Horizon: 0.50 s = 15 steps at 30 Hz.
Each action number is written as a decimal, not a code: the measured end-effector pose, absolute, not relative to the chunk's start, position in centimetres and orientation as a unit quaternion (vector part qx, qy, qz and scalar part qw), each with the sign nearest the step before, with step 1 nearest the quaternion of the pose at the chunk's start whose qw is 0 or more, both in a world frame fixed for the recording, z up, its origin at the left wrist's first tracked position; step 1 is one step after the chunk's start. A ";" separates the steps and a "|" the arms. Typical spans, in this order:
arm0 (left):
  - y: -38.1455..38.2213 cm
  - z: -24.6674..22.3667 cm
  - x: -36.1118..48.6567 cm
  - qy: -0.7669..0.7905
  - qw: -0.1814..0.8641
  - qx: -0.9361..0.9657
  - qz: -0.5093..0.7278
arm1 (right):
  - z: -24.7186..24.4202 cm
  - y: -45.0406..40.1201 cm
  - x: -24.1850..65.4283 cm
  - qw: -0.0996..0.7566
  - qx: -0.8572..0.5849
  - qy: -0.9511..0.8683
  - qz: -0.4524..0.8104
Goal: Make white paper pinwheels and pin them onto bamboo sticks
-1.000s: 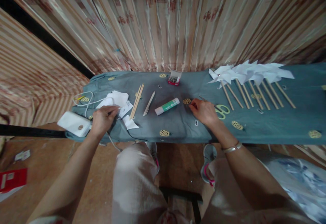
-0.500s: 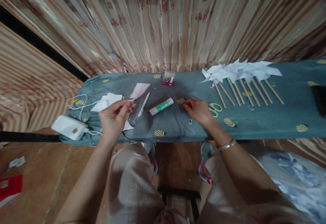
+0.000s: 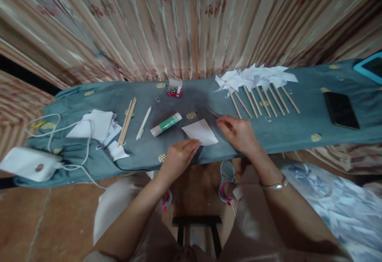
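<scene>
My left hand (image 3: 181,156) pinches the near corner of a white square of paper (image 3: 201,132) over the front of the table. To its right, my right hand (image 3: 235,132) is closed, with a thin pointed tool (image 3: 212,113) sticking out past its fingers; most of the tool is hidden, and green scissors lay by this hand earlier. A green and white glue stick (image 3: 166,124) lies left of the paper. Behind it stands an open red box of small metal pieces (image 3: 174,88). A white pen (image 3: 144,123) and wooden sticks (image 3: 127,122) lie farther left.
Paper pinwheels on sticks (image 3: 256,77) lie in a row at the back right. A black phone (image 3: 341,110) and a blue-edged device (image 3: 370,68) are at the far right. Stacked white paper (image 3: 97,126) and a white power bank (image 3: 31,163) with cables occupy the left.
My left hand has moved right, and its paper now spreads as a square near my right hand. The green scissor handles no longer show; a pointed tool shows at my right hand. The view has shifted right.
</scene>
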<state>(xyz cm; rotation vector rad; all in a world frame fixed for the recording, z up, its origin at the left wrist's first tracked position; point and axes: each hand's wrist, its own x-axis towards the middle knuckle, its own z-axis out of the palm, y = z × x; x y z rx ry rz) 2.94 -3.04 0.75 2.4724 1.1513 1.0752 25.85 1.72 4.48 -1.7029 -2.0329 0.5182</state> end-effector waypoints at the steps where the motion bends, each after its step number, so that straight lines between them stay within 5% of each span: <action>1: -3.1 0.8 3.1 0.390 0.089 0.845 0.355 | 4.5 1.0 25.8 0.229 -0.585 -0.747 0.216; 6: -2.7 1.8 3.7 0.378 0.066 0.852 0.356 | 4.4 -1.6 24.9 0.254 -0.453 -0.808 0.279; 15: -0.9 1.3 3.2 0.417 0.148 0.818 0.366 | 2.3 -0.7 23.8 0.274 -0.551 -0.712 0.338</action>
